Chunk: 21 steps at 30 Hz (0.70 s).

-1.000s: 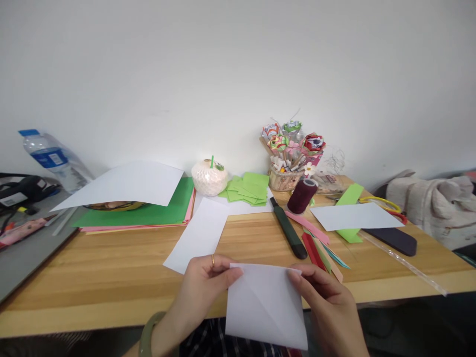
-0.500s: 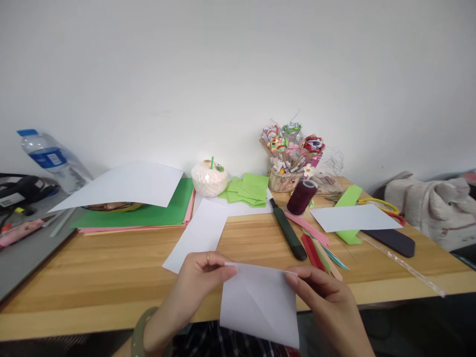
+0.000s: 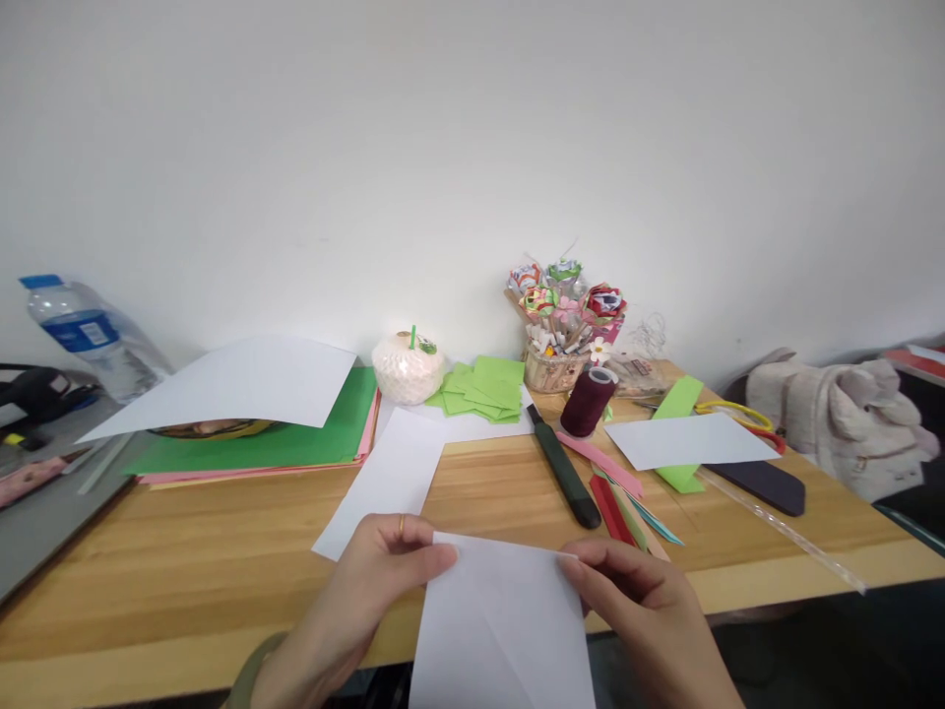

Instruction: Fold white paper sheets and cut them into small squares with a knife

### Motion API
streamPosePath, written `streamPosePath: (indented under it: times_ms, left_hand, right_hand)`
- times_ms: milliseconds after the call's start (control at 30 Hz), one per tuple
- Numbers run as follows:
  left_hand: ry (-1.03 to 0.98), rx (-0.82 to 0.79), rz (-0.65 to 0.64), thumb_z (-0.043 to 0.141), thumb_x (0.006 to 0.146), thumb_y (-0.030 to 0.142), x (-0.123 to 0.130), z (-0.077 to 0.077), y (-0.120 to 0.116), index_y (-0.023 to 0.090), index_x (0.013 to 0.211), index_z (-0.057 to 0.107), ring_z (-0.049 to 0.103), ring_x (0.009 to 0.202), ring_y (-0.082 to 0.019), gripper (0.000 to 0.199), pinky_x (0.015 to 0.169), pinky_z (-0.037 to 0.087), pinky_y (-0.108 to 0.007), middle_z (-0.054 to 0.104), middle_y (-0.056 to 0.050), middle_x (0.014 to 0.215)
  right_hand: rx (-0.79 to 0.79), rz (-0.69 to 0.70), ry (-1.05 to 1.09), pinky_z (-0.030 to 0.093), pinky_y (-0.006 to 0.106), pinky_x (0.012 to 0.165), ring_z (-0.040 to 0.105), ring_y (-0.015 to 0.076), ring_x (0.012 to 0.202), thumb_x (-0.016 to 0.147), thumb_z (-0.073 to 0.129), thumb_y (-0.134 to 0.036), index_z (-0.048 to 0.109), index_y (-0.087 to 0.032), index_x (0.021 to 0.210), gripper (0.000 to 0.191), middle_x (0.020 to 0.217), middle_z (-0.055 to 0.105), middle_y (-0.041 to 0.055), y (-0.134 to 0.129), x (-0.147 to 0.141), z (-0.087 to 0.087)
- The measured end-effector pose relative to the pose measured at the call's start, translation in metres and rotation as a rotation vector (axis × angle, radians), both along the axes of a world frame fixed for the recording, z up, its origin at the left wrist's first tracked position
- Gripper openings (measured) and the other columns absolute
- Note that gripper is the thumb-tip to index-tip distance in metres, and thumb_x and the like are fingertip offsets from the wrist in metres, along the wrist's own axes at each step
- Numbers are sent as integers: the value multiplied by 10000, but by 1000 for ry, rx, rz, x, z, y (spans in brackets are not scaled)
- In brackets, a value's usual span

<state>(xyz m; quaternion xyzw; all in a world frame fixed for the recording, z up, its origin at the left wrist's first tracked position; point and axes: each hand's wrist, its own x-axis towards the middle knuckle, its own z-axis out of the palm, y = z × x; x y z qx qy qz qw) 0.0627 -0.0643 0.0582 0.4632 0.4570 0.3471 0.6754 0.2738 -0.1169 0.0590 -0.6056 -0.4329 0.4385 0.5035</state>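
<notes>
A sheet of white paper [image 3: 502,620] with a diagonal crease hangs in front of me at the table's near edge. My left hand [image 3: 384,581] pinches its top left corner between thumb and fingers. At the top right corner, my right hand [image 3: 627,601] grips the same sheet with thumb and forefinger. The sheet's lower end runs out of view. Just beyond my left hand, a white paper strip [image 3: 388,483] lies on the wooden table [image 3: 221,561]. Past my right hand lie several coloured paper strips [image 3: 627,512] and a dark green knife-like tool [image 3: 565,468].
Green paper squares [image 3: 487,386], a white wrapped ball [image 3: 408,369], a maroon thread spool [image 3: 588,402] and a basket of paper flowers [image 3: 557,369] stand along the back. Coloured paper [image 3: 295,448] is stacked left, near a bottle [image 3: 89,340]. Scissors [image 3: 738,414] and a bag [image 3: 842,423] are right.
The sheet now shows more length, its lower end dropping out of view. Both hands keep their hold at its top corners. The whole view has shifted slightly.
</notes>
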Motion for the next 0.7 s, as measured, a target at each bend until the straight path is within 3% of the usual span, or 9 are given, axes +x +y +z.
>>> streamPosePath:
  times_ms: [467,700]
  left_hand:
    - [66,48,28,742,574,394,-4,4,-3,146,509,543,362,575,-96,324,571,296,-224,429,38,549]
    - [65,93,-10,714,634,375,-6,4,-1,152,568,614,431,580,-105,253,584,340,-230,517,19,574]
  right_hand:
    - [-22,-74,20,432,222,495,517,120,496,613,671,-452,659,-185,528,281,499,572,2,-3,-11,14]
    - [19,-38,-9,431,221,501,521,117,501,646,659,-447,664,-195,542,273,498,573,-1,0,-7,9]
